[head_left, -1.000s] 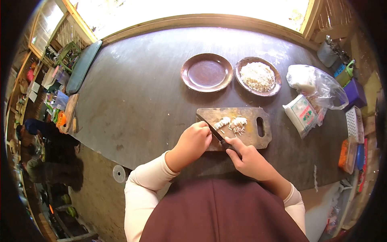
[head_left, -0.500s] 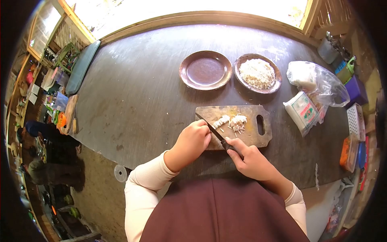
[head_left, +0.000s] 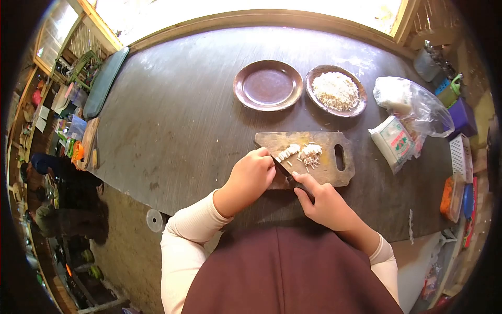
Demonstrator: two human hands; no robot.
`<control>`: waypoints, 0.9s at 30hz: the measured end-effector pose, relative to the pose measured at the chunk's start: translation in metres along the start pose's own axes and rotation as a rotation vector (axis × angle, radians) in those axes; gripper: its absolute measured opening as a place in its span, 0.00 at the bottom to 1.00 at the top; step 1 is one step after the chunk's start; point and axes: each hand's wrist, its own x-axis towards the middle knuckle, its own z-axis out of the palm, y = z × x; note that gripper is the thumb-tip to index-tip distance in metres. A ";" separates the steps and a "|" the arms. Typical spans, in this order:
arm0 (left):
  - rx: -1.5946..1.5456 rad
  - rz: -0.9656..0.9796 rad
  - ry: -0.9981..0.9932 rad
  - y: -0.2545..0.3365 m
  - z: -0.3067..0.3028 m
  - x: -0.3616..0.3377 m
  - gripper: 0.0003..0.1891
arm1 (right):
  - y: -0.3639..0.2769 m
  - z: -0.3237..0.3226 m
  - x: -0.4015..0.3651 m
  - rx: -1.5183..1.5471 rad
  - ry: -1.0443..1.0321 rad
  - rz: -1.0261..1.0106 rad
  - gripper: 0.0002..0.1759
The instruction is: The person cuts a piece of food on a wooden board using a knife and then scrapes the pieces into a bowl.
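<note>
My right hand (head_left: 327, 204) is wrapped round the dark handle of a knife (head_left: 283, 171), its index finger stretched along the top. The blade slants up and left over the wooden cutting board (head_left: 334, 175). At the board's left end my left hand (head_left: 251, 170) is closed, fingers curled down beside the blade; what lies under them is hidden. Right of the blade sit a short row of white slices (head_left: 287, 152) and a small heap of thin white strips (head_left: 310, 155). The knife's tip is out of sight by my left fingers.
Beyond the board stand a brown plate (head_left: 267, 86) and a second plate heaped with white shreds (head_left: 335, 91). A printed white packet (head_left: 392, 142) and a clear plastic bag (head_left: 418, 107) lie to the right. Orange container (head_left: 450, 199) at right edge. People stand at far left.
The view has shifted slightly, so board and plates sit higher in it. The blade's tip, visible beyond my left fingers before, is now hidden by them. Both hands keep their grip.
</note>
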 end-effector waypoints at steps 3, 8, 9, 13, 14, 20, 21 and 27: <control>0.004 0.005 0.019 0.002 -0.001 0.000 0.06 | -0.003 -0.006 0.002 0.057 -0.011 0.010 0.17; 0.027 0.057 0.021 0.000 -0.001 0.000 0.06 | -0.003 -0.005 -0.001 0.123 -0.015 -0.007 0.17; 0.024 0.076 0.022 -0.001 -0.001 0.001 0.06 | -0.003 -0.005 -0.002 0.127 -0.008 -0.013 0.17; -0.012 0.076 0.018 -0.001 -0.003 0.001 0.06 | -0.004 -0.008 -0.005 0.126 -0.024 0.034 0.18; -0.022 0.070 0.016 -0.001 -0.003 0.001 0.06 | -0.004 -0.009 -0.005 0.128 -0.024 0.036 0.18; -0.032 0.054 0.001 0.000 -0.004 0.002 0.05 | -0.009 -0.013 -0.005 0.166 -0.085 0.088 0.18; -0.030 0.057 0.011 0.000 -0.004 0.001 0.05 | -0.009 -0.012 -0.005 0.171 -0.058 0.060 0.17; -0.021 0.055 0.021 0.000 -0.004 0.001 0.05 | -0.005 -0.008 -0.004 0.187 -0.038 0.007 0.17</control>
